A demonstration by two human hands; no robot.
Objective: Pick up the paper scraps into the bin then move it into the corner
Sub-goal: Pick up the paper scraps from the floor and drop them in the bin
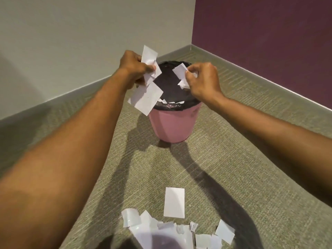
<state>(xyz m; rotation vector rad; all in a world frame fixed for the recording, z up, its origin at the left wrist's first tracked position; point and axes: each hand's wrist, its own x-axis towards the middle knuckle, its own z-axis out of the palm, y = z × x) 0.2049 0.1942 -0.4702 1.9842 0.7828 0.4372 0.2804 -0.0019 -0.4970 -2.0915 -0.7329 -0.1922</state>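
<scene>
Pink plastic bin [172, 123]: round, upright on the grey-green carpet [233, 159], centre of frame; lined with a black plastic bag [170, 83]; a few white bits lie inside.
Left hand [133, 67]: upper centre, fingers clenched round a bunch of white paper scraps [146, 97]; the largest sheet hangs across the bin's near-left rim, partly outside it.
Right hand [204, 79]: upper centre, right of the other hand, pinching smaller white scraps [179, 71] above the bin's mouth.
Key relation: the bin sits below and between both hands. The right load looks clear to drop. The left load likely needs a shift toward frame centre first.
Floor pile [161, 232]: torn white sheets, bottom centre, well apart from the bin, not yet gathered.
Room corner [191, 48]: beyond the bin, upper right of centre, where the grey wall [89, 42] meets the purple wall [260, 42].
</scene>
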